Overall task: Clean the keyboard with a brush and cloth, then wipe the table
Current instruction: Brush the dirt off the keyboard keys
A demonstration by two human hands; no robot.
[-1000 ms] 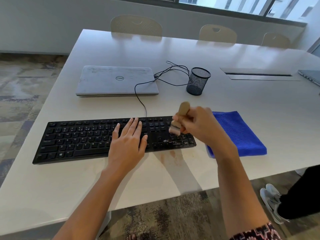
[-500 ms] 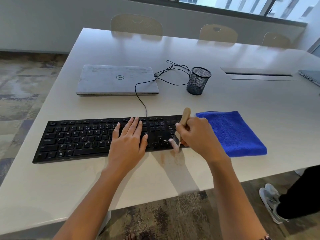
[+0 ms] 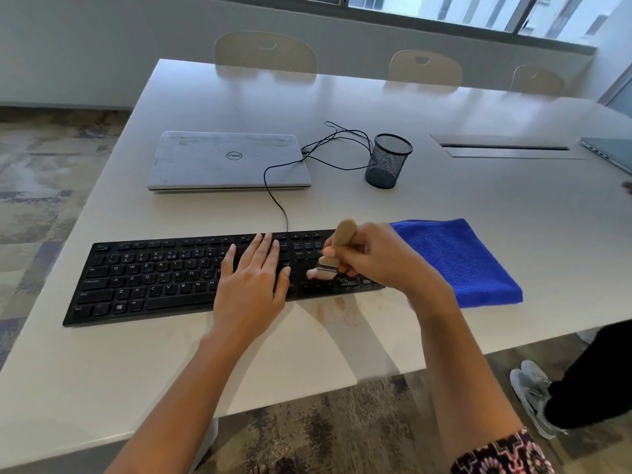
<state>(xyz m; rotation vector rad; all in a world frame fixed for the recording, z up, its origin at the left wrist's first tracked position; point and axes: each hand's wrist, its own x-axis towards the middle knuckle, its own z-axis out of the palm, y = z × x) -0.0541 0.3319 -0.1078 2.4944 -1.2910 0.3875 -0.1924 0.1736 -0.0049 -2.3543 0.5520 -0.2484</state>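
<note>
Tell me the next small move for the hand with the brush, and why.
Probably sweep the brush leftward along the keyboard: the right hand works only its right end, and the left hand lies flat on the middle keys.

left hand flat, palm down, fingers extended and close together, thumb splayed to the side, pressed on the keyboard. right hand curled in a fist grip around the brush, knuckles up, wrist bent inward. both forearms bare, reaching forward from the bottom edge; patterned sleeve shows on the right arm
</note>
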